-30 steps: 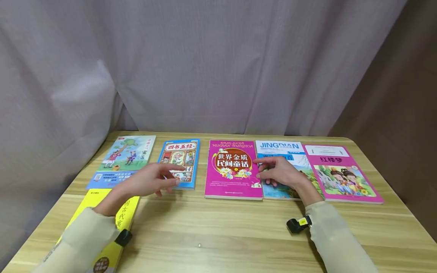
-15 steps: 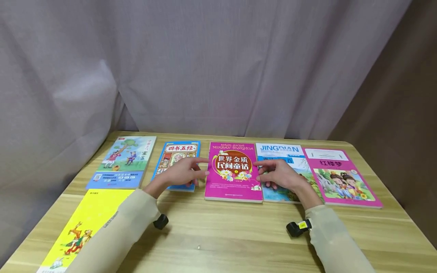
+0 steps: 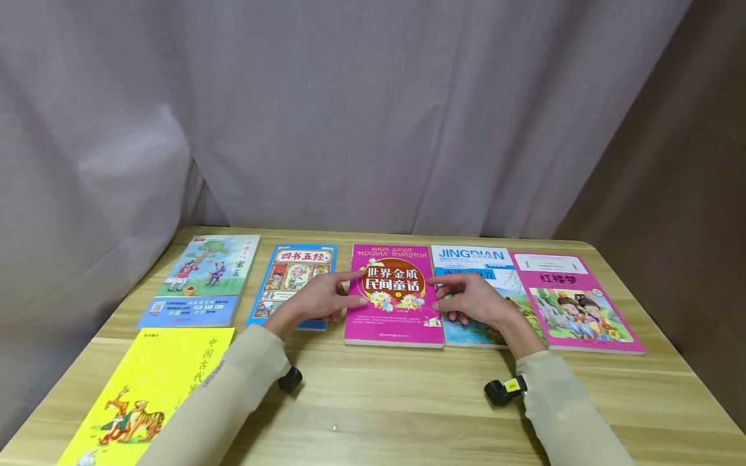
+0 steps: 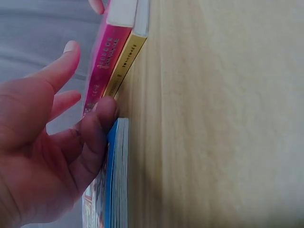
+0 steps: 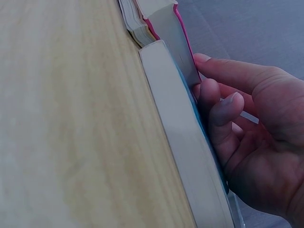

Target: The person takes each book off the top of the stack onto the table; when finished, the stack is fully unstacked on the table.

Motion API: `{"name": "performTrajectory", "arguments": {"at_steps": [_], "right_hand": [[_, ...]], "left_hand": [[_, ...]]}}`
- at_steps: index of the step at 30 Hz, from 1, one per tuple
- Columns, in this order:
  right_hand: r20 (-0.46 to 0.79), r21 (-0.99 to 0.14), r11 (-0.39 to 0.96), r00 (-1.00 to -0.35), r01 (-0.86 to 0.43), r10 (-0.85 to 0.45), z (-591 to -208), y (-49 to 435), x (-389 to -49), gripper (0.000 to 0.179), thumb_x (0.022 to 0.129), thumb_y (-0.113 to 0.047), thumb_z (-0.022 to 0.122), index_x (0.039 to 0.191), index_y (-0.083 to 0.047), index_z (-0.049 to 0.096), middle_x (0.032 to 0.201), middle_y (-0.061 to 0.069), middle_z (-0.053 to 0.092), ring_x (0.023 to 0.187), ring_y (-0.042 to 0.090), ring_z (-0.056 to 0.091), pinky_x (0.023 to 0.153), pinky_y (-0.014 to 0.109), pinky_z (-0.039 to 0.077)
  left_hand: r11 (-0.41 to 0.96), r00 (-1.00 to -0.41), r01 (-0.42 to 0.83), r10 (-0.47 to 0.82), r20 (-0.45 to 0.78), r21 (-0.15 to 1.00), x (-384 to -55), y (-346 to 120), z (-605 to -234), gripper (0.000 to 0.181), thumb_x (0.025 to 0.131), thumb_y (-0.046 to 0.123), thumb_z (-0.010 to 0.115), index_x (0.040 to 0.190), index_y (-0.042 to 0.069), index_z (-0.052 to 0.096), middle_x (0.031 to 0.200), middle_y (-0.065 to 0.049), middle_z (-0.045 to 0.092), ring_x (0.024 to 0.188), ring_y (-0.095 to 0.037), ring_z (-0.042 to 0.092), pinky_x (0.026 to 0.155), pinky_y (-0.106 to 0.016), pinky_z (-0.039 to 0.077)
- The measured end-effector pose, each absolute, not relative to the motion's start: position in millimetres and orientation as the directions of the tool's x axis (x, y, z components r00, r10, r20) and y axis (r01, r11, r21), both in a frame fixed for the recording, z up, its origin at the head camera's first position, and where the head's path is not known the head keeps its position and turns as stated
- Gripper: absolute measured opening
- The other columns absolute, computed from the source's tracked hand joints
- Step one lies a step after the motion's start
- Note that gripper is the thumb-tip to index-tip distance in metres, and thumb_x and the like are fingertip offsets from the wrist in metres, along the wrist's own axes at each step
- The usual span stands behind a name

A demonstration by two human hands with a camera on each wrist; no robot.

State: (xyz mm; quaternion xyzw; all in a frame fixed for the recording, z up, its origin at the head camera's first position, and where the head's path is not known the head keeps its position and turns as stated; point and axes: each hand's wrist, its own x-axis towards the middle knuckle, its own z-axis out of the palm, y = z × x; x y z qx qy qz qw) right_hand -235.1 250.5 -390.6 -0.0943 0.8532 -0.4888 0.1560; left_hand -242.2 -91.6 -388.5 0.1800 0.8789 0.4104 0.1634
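Note:
A magenta paperback book [image 3: 396,327] lies face up in the middle of the row, stacked on another book with a yellow spine [image 4: 126,64] in the left wrist view. My left hand [image 3: 317,298] holds its left edge, thumb over the cover and bent fingers at the spine. At the opposite edge, my right hand [image 3: 474,298] holds it with thumb and fingertips, reaching across a blue-and-white book [image 3: 469,255]. The left hand partly covers a smaller blue comic-style book [image 3: 297,265].
Another pink book [image 3: 562,279] lies at the right end. On the left are a green-and-blue picture book [image 3: 186,310] and, nearer, a yellow book [image 3: 151,375], partly hidden by the left sleeve. All lie on a wooden table [image 3: 379,401] before a grey curtain [image 3: 350,116].
My left hand has moved right, from over the blue comic-style book to the magenta book's left edge. My right hand stays at its right edge. The view has shifted slightly.

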Motion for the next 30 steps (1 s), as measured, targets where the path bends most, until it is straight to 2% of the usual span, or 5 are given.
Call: {"name": "performTrajectory", "arguments": {"at_steps": [8, 21, 26, 30], "right_hand": [[-0.16, -0.873, 0.487, -0.929, -0.025, -0.333, -388.3, 250.1, -233.4, 0.06, 0.092, -0.017, 0.083, 0.148, -0.009, 0.062, 0.109, 0.014, 0.067, 0.061, 0.015, 0.059, 0.046, 0.026, 0.049], [-0.147, -0.87, 0.491, -0.933, -0.036, -0.329, -388.6, 249.5, -231.8, 0.058, 0.092, -0.018, 0.083, 0.146, -0.011, 0.064, 0.109, 0.012, 0.067, 0.061, 0.015, 0.059, 0.046, 0.026, 0.048], [-0.145, -0.874, 0.484, -0.933, -0.035, -0.328, -390.1, 249.7, -232.1, 0.058, 0.092, -0.018, 0.083, 0.146, -0.011, 0.064, 0.108, 0.011, 0.067, 0.061, 0.015, 0.059, 0.046, 0.026, 0.047], [-0.152, -0.872, 0.488, -0.935, -0.026, -0.322, -390.7, 248.6, -231.5, 0.057, 0.092, -0.018, 0.083, 0.146, -0.012, 0.064, 0.108, 0.011, 0.067, 0.061, 0.016, 0.059, 0.046, 0.026, 0.047]], "left_hand": [[0.691, -0.897, 0.18, 0.407, -0.171, 0.7, -243.5, -81.7, -387.5, 0.085, 0.092, 0.041, 0.083, 0.164, 0.027, 0.041, 0.082, -0.006, 0.068, 0.052, -0.015, 0.059, 0.05, -0.027, 0.05], [0.652, -0.883, 0.161, 0.431, -0.187, 0.741, -243.8, -83.0, -383.6, 0.082, 0.095, 0.031, 0.081, 0.165, 0.021, 0.039, 0.083, -0.01, 0.067, 0.052, -0.016, 0.061, 0.049, -0.03, 0.056], [0.654, -0.878, 0.148, 0.432, -0.205, 0.742, -243.8, -82.8, -382.2, 0.083, 0.095, 0.03, 0.081, 0.165, 0.02, 0.038, 0.078, -0.012, 0.068, 0.05, -0.016, 0.061, 0.048, -0.03, 0.056], [0.672, -0.873, 0.126, 0.425, -0.24, 0.729, -243.5, -83.0, -380.1, 0.084, 0.095, 0.031, 0.081, 0.166, 0.022, 0.037, 0.081, -0.012, 0.069, 0.051, -0.017, 0.062, 0.049, -0.03, 0.057]]}}
